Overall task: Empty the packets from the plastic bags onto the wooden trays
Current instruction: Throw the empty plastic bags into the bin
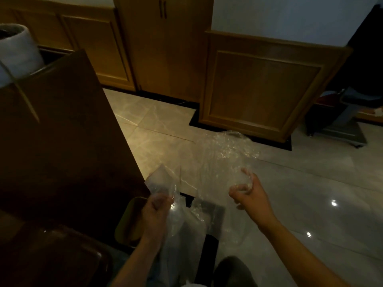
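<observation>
A large clear plastic bag [215,162] is stretched in the air over the tiled floor between my two hands. My left hand [155,212] is closed on the bag's lower left part, near a pale flap of plastic. My right hand [248,191] is clenched on the bag's right edge, held out further. The bag hangs down toward my lap. A wooden tray [128,220] with a rounded rim shows partly behind my left hand. Another dark tray [62,253] lies at the bottom left. No packets are clearly visible in the bag.
A dark wooden table [62,141] fills the left side, with a white roll [16,52] at its far end. Wooden cabinets [259,90] line the wall ahead. A wheeled cart [342,125] stands at the right. My shoe [232,270] rests on the glossy floor.
</observation>
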`<state>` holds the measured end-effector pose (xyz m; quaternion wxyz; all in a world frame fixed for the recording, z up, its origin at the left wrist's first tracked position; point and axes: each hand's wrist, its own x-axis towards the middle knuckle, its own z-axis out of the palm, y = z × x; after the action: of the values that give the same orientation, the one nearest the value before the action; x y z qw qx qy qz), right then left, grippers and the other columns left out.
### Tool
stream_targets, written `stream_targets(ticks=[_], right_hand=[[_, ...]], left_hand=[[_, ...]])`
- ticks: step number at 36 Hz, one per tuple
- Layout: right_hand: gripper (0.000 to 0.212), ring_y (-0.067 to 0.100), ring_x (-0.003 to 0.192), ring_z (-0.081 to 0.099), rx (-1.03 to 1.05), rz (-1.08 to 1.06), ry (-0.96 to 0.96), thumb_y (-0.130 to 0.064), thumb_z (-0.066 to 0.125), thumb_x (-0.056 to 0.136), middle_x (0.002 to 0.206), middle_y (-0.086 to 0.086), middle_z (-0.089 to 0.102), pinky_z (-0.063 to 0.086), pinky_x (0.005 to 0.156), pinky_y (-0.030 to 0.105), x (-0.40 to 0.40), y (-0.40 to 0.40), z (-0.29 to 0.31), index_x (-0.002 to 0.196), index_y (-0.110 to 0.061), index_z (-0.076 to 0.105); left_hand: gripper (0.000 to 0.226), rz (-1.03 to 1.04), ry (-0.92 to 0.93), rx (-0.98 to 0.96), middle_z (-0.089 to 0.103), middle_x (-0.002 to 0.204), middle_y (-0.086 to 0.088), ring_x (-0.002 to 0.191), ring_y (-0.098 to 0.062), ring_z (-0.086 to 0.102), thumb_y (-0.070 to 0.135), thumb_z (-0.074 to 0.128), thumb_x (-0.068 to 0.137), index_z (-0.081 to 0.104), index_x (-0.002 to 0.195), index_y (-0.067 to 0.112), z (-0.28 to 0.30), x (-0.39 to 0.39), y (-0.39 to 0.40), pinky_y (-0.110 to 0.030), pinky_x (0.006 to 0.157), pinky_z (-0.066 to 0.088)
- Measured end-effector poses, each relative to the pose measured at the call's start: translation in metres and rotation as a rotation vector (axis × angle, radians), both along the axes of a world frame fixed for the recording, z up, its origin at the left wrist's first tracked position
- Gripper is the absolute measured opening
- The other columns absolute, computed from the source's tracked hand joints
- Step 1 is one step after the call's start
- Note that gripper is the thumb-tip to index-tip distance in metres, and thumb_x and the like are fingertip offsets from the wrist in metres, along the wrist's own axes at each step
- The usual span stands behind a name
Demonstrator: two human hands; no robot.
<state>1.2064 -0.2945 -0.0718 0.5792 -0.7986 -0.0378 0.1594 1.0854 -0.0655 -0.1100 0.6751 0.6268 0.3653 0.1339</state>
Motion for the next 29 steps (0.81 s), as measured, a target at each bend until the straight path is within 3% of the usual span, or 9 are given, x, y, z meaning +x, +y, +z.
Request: stream_targets(ticks=[3,7,12,16,20,22,26,28,29], right_hand=[[0.071,0.018,0.080,0.066,-0.015,0.026,-0.005,-0.014,0.071,0.085,0.096,0.005,0.067,0.054,0.055,0.018,0.030,0.019,-0.007,0.143,-0.034,0.035],[0.070,0.019,0.082,0.067,-0.025,0.090,-0.002,-0.017,0.071,0.086,0.097,0.003,0.066,0.055,0.056,0.019,0.076,0.050,-0.019,0.143,-0.035,0.034],[0.069,0.014,0.079,0.067,-0.029,0.200,0.053,-0.019,0.071,0.084,0.095,0.001,0.067,0.053,0.052,0.015,0.140,0.099,-0.047,0.140,-0.039,0.037],[0.070,0.018,0.076,0.068,-0.072,0.356,0.084,-0.020,0.071,0.084,0.088,0.003,0.068,0.061,0.062,0.032,0.188,0.139,-0.068,0.140,-0.042,0.035],[0.074,0.022,0.084,0.068,-0.099,0.515,0.170,-0.017,0.071,0.083,0.096,0.004,0.068,0.061,0.076,0.045,0.225,0.179,-0.080,0.141,-0.042,0.033],[0.075,0.022,0.084,0.070,-0.099,0.568,0.214,-0.016,0.072,0.083,0.096,0.005,0.070,0.061,0.073,0.043,0.238,0.197,-0.087,0.142,-0.041,0.033],[0.073,0.018,0.079,0.070,-0.143,0.672,0.250,-0.013,0.070,0.084,0.093,0.004,0.070,0.059,0.064,0.032,0.251,0.228,-0.105,0.140,-0.043,0.034],[0.074,0.019,0.082,0.070,-0.198,0.747,0.258,-0.013,0.070,0.082,0.094,0.001,0.070,0.059,0.069,0.037,0.252,0.242,-0.116,0.139,-0.044,0.034],[0.075,0.020,0.083,0.070,-0.228,0.786,0.254,-0.012,0.070,0.082,0.095,0.000,0.070,0.059,0.073,0.041,0.252,0.249,-0.123,0.139,-0.045,0.033]], left_hand=[[0.007,0.072,0.026,-0.008,0.071,0.082,0.001,0.080,-0.016,0.067,0.012,0.071,0.084,0.067,0.087,0.017,-0.007,0.021,0.011,-0.025,0.064,0.052],[0.007,0.195,0.093,-0.059,0.071,0.091,0.007,0.086,-0.009,0.064,0.027,0.071,0.084,0.068,0.092,0.026,-0.013,0.043,0.030,-0.026,0.066,0.047],[0.017,0.370,0.152,-0.057,0.066,0.104,-0.004,0.099,-0.025,0.062,0.023,0.061,0.092,0.063,0.108,0.018,-0.026,0.067,0.056,-0.048,0.092,0.049],[0.015,0.610,0.209,-0.114,0.061,0.109,-0.007,0.098,-0.024,0.057,0.020,0.058,0.094,0.060,0.109,0.016,-0.036,0.087,0.070,-0.043,0.092,0.045],[0.006,0.799,0.179,-0.153,0.063,0.104,-0.003,0.100,-0.027,0.058,0.019,0.061,0.092,0.063,0.090,0.024,-0.035,0.098,0.072,-0.048,0.089,0.047],[0.009,0.906,0.171,-0.165,0.064,0.105,-0.007,0.102,-0.031,0.058,0.015,0.058,0.093,0.063,0.092,0.022,-0.041,0.099,0.071,-0.044,0.085,0.048],[0.027,1.039,0.192,-0.325,0.058,0.126,-0.023,0.118,-0.042,0.054,0.012,0.049,0.098,0.055,0.123,0.004,-0.057,0.092,0.065,-0.052,0.103,0.042],[0.024,1.039,0.210,-0.338,0.060,0.123,-0.020,0.110,-0.039,0.058,0.016,0.053,0.095,0.059,0.118,0.009,-0.064,0.088,0.059,-0.050,0.099,0.046],[0.017,1.043,0.213,-0.343,0.062,0.117,-0.017,0.100,-0.032,0.062,0.018,0.054,0.094,0.061,0.110,0.015,-0.068,0.086,0.056,-0.042,0.092,0.052]])
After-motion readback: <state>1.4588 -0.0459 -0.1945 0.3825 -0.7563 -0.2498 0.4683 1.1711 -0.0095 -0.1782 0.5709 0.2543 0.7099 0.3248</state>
